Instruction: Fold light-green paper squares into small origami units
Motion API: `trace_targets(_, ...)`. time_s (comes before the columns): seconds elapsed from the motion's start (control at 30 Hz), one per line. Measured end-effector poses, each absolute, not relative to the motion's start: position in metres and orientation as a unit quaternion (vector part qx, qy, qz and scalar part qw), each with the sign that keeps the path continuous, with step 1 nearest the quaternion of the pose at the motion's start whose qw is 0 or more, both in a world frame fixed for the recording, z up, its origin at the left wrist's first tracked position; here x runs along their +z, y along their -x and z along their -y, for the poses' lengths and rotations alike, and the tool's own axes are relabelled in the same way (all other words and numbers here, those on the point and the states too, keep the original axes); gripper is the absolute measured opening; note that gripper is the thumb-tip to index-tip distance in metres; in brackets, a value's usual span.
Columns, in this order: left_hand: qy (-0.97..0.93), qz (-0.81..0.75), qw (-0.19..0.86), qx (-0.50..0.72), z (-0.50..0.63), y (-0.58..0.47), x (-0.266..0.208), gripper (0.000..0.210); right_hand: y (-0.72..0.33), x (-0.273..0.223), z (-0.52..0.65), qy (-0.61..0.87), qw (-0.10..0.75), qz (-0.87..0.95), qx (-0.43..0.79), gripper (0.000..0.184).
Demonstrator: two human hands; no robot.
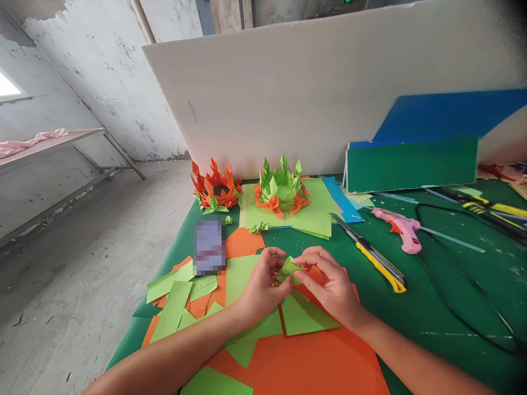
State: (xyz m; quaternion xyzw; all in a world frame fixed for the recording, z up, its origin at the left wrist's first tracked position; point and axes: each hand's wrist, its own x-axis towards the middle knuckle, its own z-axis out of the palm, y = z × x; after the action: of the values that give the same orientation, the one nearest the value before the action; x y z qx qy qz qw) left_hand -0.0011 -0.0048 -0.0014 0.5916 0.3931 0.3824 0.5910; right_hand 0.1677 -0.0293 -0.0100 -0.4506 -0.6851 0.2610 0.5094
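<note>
Both of my hands meet over the paper-strewn table, pinching one small folded piece of green paper (289, 267). My left hand (263, 288) grips its left side, fingers curled around it. From the right, the thumb and fingertips of my right hand (329, 280) close on its other edge. Beneath them lie green sheets (308, 317) and a large orange sheet (317, 365). Farther back stand two folded-paper crowns: an orange one (216, 186) with green pieces at its base, and a green one (282, 184) with orange flowers around its foot.
A yellow utility knife (373, 255) lies to the right, blade out. Beyond it rests a pink glue gun (401, 227) with a trailing black cord. Cut paper pieces (173, 310) and a blurred purple object (209, 246) are at left. A white board (288, 93) stands behind.
</note>
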Motion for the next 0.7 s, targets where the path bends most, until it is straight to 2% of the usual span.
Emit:
trace_targets(0.13, -0.556, -0.394, 0.623, 0.384, 0.0024, 0.0013, 0.0009, 0.027, -0.1684, -0.0114, 0.0278, 0.458, 0.525, 0.677, 0.237, 0.011)
trace_targets(0.37, -0.512, -0.425, 0.656, 0.356, 0.0029, -0.0006, 0.0048, 0.045, -0.1669, -0.0099, 0.0294, 0.471, 0.526, 0.666, 0.241, 0.002)
trace_targets(0.5, -0.496, -0.425, 0.667, 0.359, 0.0039, -0.0015, 0.0028, 0.047, -0.1661, -0.0099, 0.0304, 0.478, 0.524, 0.668, 0.224, 0.006)
trace_targets(0.7, -0.461, -0.453, 0.679, 0.347, 0.0016, 0.0006, 0.0077, 0.044, -0.1712, -0.0116, 0.0297, 0.428, 0.505, 0.74, 0.117, 0.018)
